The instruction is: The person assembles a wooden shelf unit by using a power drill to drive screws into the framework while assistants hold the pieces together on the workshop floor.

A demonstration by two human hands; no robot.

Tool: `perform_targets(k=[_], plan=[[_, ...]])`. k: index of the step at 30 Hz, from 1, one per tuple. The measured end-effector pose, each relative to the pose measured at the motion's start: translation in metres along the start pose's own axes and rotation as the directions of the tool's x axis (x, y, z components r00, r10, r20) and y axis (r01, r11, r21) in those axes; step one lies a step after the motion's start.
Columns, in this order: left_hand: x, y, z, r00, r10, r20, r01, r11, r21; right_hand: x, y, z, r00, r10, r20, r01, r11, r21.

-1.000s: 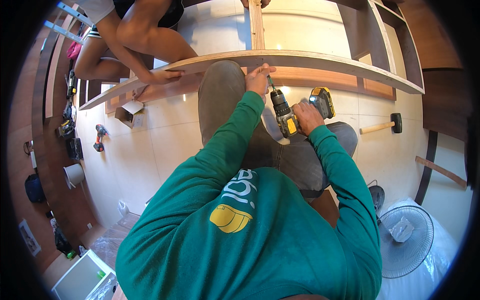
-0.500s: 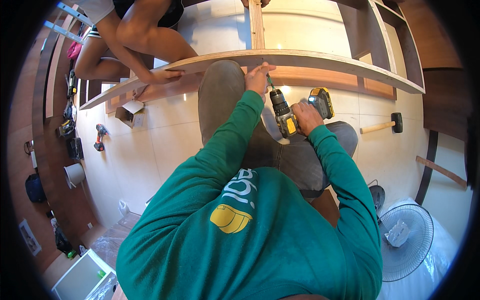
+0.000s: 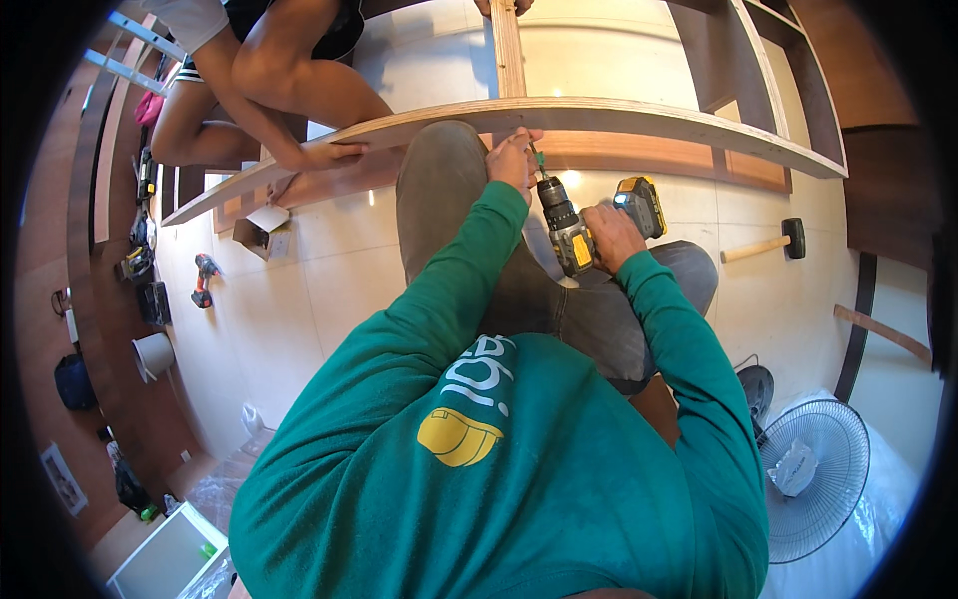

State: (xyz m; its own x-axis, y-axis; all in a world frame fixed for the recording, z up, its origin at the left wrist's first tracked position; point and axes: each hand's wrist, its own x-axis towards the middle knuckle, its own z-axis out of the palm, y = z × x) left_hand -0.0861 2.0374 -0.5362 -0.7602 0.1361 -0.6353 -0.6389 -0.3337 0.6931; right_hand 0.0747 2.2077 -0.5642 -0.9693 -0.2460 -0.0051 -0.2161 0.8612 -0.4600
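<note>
My right hand (image 3: pixel 613 236) is closed round the grip of a yellow-and-black cordless drill (image 3: pixel 569 238). Its chuck points away from me, up to the edge of a long wooden board (image 3: pixel 639 115). A thin bit (image 3: pixel 540 163) with a green part sticks out of the chuck. Beside the bit's tip, my left hand (image 3: pixel 512 162) is pinched against the board's near face; whatever lies between its fingertips is too small to name. The board forms the near side of a wooden frame, with a crosspiece (image 3: pixel 509 60) meeting it just beyond my left hand.
Another person's hand (image 3: pixel 332 155) rests on the board at the left; further hands hold the crosspiece's far end. On the floor are a red-and-black drill (image 3: pixel 205 281), an open small box (image 3: pixel 261 232) and a mallet (image 3: pixel 768 246). A fan (image 3: pixel 816 479) stands at the lower right.
The green part on the bit has slid forward, toward the board and my left fingertips. Both my hands stay nearly in place, and the view has shifted slightly.
</note>
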Motion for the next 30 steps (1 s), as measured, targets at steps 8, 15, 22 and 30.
perform_targets(k=[8, 15, 22, 30], plan=[[0.008, -0.005, -0.003, 1.000, 0.009, -0.001, -0.009, 0.998, -0.061, 0.001, -0.005, -0.004, 1.000, 0.005, 0.001, -0.005, 1.000, 0.024], [0.002, -0.002, 0.006, 0.998, 0.060, -0.036, -0.059, 0.998, 0.034, 0.000, -0.013, 0.009, 0.995, 0.071, 0.063, -0.075, 0.995, 0.072], [0.009, -0.010, 0.004, 0.970, 0.215, -0.116, -0.202, 0.973, 0.113, 0.006, -0.018, 0.011, 0.997, 0.040, 0.066, -0.044, 0.997, 0.065], [0.010, -0.013, 0.005, 0.961, 0.257, -0.101, -0.238, 0.957, 0.167, 0.006, -0.014, 0.011, 0.999, -0.001, 0.034, -0.002, 0.997, 0.073]])
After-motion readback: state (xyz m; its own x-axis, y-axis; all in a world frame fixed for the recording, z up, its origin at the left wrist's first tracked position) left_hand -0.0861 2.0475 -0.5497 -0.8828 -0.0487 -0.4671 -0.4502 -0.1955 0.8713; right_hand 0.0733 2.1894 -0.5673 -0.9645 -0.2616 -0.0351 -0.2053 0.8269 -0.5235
